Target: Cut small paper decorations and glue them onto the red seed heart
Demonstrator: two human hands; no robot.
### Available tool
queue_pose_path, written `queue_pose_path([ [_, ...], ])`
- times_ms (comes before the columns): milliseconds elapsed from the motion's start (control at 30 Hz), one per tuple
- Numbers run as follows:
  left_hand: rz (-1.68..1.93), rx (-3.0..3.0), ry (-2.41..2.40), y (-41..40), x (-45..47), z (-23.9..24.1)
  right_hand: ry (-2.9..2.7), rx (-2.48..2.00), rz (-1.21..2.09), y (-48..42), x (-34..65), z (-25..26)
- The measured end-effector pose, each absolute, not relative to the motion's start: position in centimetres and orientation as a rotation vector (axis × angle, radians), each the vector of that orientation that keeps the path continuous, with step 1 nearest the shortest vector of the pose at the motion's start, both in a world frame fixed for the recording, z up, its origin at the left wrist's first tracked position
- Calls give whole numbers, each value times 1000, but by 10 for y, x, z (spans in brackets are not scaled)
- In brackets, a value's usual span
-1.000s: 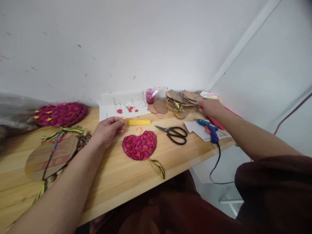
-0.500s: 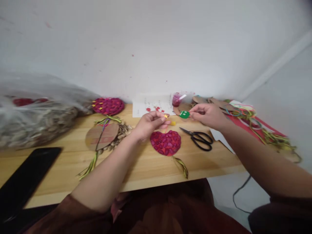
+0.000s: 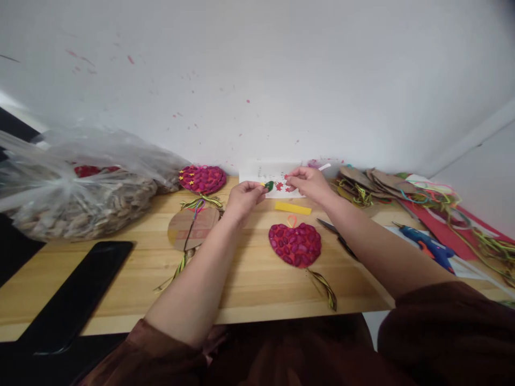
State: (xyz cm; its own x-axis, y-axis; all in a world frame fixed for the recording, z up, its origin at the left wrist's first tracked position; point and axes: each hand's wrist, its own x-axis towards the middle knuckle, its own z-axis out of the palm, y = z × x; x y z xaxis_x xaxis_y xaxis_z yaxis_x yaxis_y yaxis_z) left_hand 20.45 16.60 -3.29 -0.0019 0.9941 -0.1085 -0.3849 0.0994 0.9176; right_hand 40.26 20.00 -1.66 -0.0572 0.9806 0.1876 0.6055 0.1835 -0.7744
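Observation:
My left hand (image 3: pixel 244 196) pinches a small green piece (image 3: pixel 269 186) above the wooden table (image 3: pixel 249 271). My right hand (image 3: pixel 306 183) is closed in a pinch just right of it, over a white sheet with red stars (image 3: pixel 265 174); what its fingers hold is too small to make out. A yellow strip (image 3: pixel 293 208) lies just below both hands. Nearer me lies a red apple-shaped ornament covered in seeds (image 3: pixel 295 244), with an orange loop on top and a yellow-green tassel (image 3: pixel 324 288).
A clear bag of seeds (image 3: pixel 80 193) sits at left, a black flat object (image 3: pixel 72 297) in front of it. Another red ornament (image 3: pixel 202 178) and a cardboard disc (image 3: pixel 193 227) lie mid-left. Scissors (image 3: pixel 336 234), a blue glue gun (image 3: pixel 428 247), cardboard cut-outs (image 3: pixel 370 179) and cords are at right.
My right hand came back from the cardboard pile at right with the green piece and met my left hand, which now pinches it. The view swung left.

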Motion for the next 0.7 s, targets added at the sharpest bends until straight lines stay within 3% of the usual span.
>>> queue_pose_path([
  [167, 1425, 808, 1024, 173, 196, -34, -1981, -1521, 482, 221, 392, -26],
  [433, 1430, 869, 1008, 171, 199, -36, -2010, -1492, 560, 216, 389, -31],
  [600, 1328, 1108, 897, 161, 201, -29, -1827, -1469, 927, 189, 389, -15],
  [700, 1189, 1311, 870, 151, 204, -21, -1403, -1313, 1493, 164, 391, -7],
])
